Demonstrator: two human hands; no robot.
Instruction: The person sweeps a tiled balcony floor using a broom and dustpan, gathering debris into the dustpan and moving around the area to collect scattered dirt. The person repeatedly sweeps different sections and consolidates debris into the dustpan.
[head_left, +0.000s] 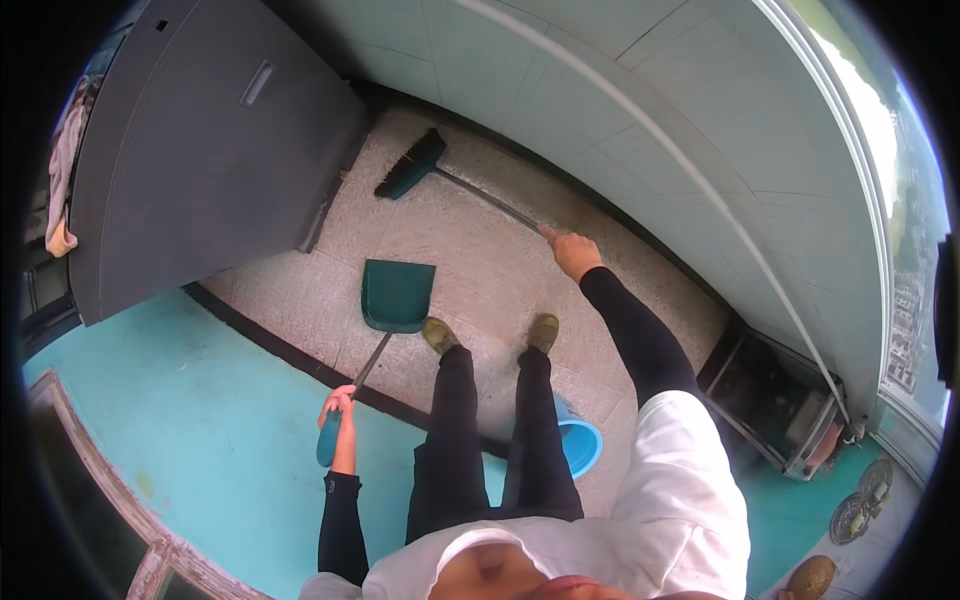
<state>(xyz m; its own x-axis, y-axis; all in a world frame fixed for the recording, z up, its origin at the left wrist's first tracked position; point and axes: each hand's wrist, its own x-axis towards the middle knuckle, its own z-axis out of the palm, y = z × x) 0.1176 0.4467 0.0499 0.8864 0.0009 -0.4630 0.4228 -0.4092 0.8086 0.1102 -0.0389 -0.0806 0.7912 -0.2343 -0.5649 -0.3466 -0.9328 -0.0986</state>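
My left hand (339, 412) is closed around the handle of a dark green dustpan (397, 296), just above its teal grip end. The pan lies on the tiled floor in front of my left shoe, its wide edge facing away from me. With my right hand (576, 253) I grip the grey stick of a broom (412, 169). Its dark bristles point toward the grey cabinet, and the green head rests on or close to the floor beyond the dustpan. A stretch of bare tile separates broom and dustpan.
A large grey cabinet (225, 142) stands at the left, by the teal wall (247, 375). Pale panelling (637, 135) with a white pipe runs along the right. Behind my right leg is a blue bucket (581, 446). A dark glass-sided case (772, 397) sits farther right.
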